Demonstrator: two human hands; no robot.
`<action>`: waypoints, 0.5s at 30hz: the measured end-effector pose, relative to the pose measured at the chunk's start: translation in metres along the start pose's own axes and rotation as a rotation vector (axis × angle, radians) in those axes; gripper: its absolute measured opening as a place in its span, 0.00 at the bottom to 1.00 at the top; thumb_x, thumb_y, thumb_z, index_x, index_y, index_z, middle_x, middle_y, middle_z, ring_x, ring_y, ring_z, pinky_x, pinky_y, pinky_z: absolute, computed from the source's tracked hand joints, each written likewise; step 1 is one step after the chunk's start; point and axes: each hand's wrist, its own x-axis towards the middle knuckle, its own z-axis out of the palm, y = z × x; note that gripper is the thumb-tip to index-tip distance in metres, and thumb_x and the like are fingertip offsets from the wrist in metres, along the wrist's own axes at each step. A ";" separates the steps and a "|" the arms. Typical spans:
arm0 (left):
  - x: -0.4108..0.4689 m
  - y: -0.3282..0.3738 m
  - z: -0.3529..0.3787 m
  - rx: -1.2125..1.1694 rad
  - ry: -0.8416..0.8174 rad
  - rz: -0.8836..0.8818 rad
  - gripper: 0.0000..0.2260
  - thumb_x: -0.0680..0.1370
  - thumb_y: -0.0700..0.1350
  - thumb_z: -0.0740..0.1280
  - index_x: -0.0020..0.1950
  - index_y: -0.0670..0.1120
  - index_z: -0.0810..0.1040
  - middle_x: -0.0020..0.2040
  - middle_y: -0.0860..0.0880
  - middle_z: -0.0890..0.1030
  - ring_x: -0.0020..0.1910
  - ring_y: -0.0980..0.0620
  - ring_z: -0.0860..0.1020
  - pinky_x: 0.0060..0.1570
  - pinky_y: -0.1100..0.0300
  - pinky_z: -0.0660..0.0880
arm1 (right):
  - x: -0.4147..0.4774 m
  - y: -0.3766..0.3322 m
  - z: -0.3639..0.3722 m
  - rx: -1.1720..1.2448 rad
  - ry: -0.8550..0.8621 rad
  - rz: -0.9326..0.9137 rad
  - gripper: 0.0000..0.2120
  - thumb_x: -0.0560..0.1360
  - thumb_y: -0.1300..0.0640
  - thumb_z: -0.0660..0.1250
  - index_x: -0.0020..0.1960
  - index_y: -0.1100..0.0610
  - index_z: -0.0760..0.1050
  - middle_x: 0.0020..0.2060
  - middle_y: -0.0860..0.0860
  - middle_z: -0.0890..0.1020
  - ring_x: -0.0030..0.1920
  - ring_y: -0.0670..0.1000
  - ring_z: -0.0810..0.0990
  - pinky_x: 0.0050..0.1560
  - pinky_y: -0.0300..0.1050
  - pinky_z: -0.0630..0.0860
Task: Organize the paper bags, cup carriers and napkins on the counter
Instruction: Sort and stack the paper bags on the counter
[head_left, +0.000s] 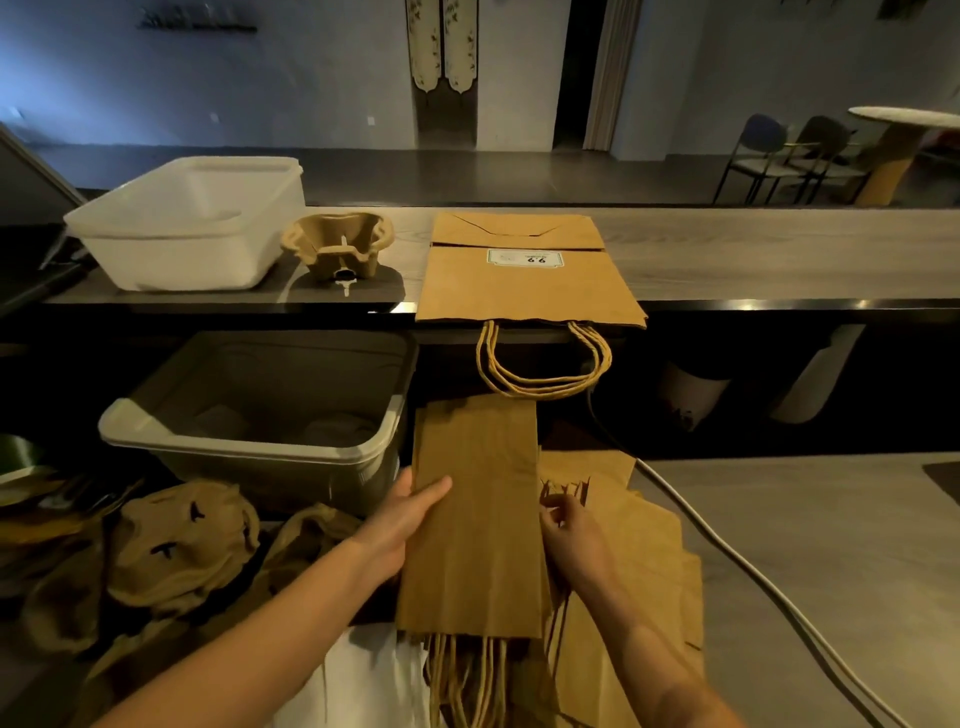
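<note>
Fingers of the left hand (410, 514) are hidden beneath the narrow paper bags (475, 551). What the curled fingertips of the right hand (571, 535) pinch is unclear. Twine handles (467, 686), nearer than both hands, run off the bottom edge.

A stack of bags (475, 525), narrow, brown and folded flat, lay lengthwise on the lower counter (810, 525), its cord handles trailing from the near end. The left hand (400, 525) gripped its left edge, thumb on top. The right hand (571, 535) curled its fingers at the right edge. More flat bags (644, 561) spread beneath, to the right. A large bag (524, 283) with a white label lay flat on the raised counter (753, 260), handles hanging over the near edge. Left of it sat one cup carrier (337, 244). Other carriers (182, 540) were heaped at the lower left.
</note>
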 end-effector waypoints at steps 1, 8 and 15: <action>0.000 0.000 -0.002 0.012 -0.002 0.008 0.23 0.77 0.46 0.66 0.71 0.49 0.64 0.59 0.45 0.76 0.56 0.46 0.76 0.54 0.48 0.74 | 0.003 0.008 0.007 -0.205 0.026 -0.053 0.19 0.79 0.48 0.61 0.66 0.56 0.68 0.58 0.53 0.77 0.56 0.53 0.77 0.52 0.46 0.75; -0.007 -0.009 -0.010 -0.078 0.024 -0.048 0.26 0.75 0.48 0.68 0.71 0.51 0.65 0.60 0.44 0.77 0.57 0.43 0.77 0.58 0.43 0.73 | 0.004 0.028 0.041 -0.820 0.061 -0.105 0.36 0.79 0.54 0.60 0.77 0.54 0.39 0.69 0.54 0.64 0.68 0.56 0.64 0.64 0.51 0.67; -0.016 -0.018 -0.013 -0.210 -0.007 -0.066 0.28 0.71 0.53 0.70 0.69 0.50 0.68 0.58 0.44 0.79 0.56 0.43 0.78 0.49 0.48 0.76 | -0.010 0.030 0.045 -0.602 0.164 -0.193 0.31 0.80 0.55 0.60 0.77 0.57 0.47 0.70 0.54 0.67 0.69 0.53 0.66 0.67 0.45 0.66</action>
